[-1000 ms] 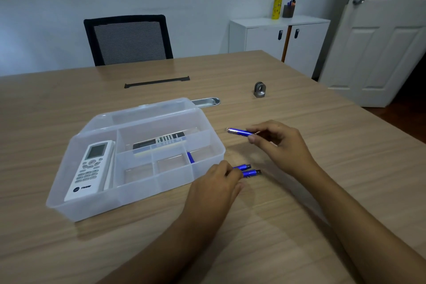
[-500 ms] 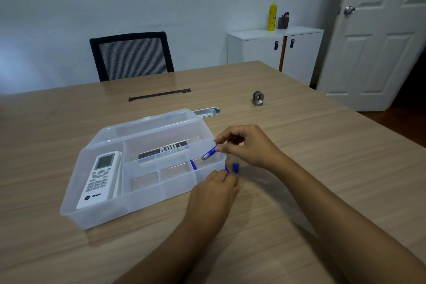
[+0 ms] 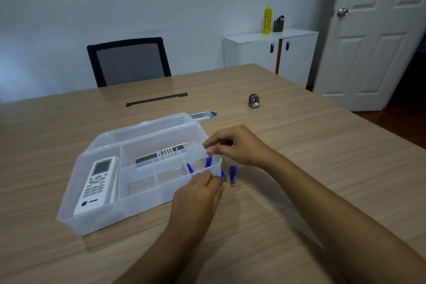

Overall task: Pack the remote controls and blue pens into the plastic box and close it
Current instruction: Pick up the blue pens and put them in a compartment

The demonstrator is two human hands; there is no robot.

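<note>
A clear plastic box [image 3: 138, 211] with dividers stands open on the table, its lid [image 3: 149, 125] folded back. A white remote [image 3: 96, 183] lies in the left compartment and a black remote [image 3: 161, 155] in the rear one. One blue pen [image 3: 189, 168] lies in the front right compartment. My right hand [image 3: 239, 145] pinches a second blue pen [image 3: 208, 161] upright over that compartment. Two more blue pens [image 3: 232, 174] lie on the table beside the box's right wall. My left hand [image 3: 198, 193] rests at that corner, fingertips at the nearer pen [image 3: 223, 175]; its grip is hidden.
A small metal ring stand [image 3: 254, 101] sits on the table to the far right, with a black strip [image 3: 156, 99] and a metal cable slot [image 3: 204, 115] behind the box. A black chair [image 3: 129, 61], a white cabinet [image 3: 272, 53] and a door [image 3: 373, 37] lie beyond.
My right hand carried its pen leftwards from above the table to the box and turned it upright over the front right compartment. The two table pens now point towards me.
</note>
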